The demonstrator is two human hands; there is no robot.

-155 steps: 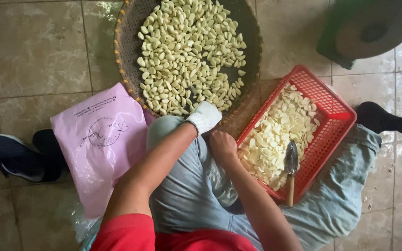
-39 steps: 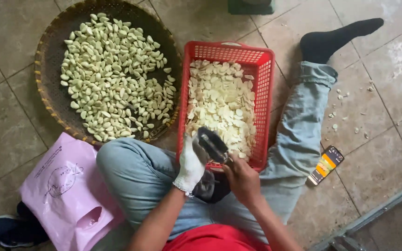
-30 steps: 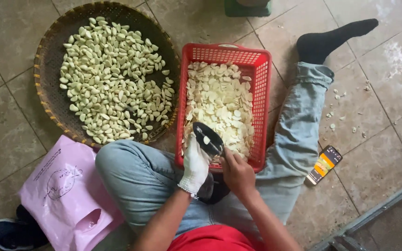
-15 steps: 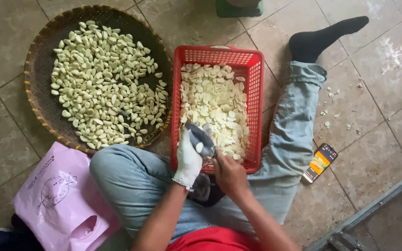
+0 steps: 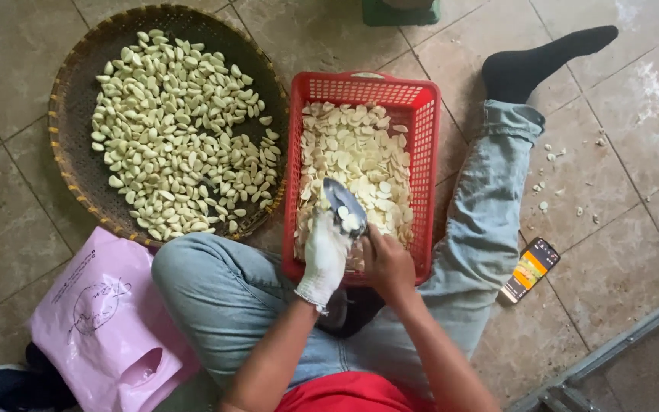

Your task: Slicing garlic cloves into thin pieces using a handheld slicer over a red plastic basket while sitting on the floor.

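Observation:
My left hand (image 5: 324, 255) wears a white glove and presses a garlic clove (image 5: 349, 221) against a knife blade (image 5: 340, 203). My right hand (image 5: 387, 263) grips the knife's handle beside it. Both hands hover over the near end of a red plastic basket (image 5: 424, 145) filled with pale garlic slices. A round woven tray (image 5: 78, 114) of whole peeled garlic cloves lies on the floor to the left.
I sit on a tiled floor with jeans-clad legs spread around the basket. A phone (image 5: 529, 268) lies by my right leg. A pink plastic bag (image 5: 101, 320) and a dark shoe (image 5: 5, 385) sit at lower left. Garlic scraps (image 5: 566, 183) dot the tiles at right.
Five seconds ago my gloved hand reached into the woven tray while the knife lay in the basket. Now both hands hold knife and clove over the basket; the view has shifted slightly.

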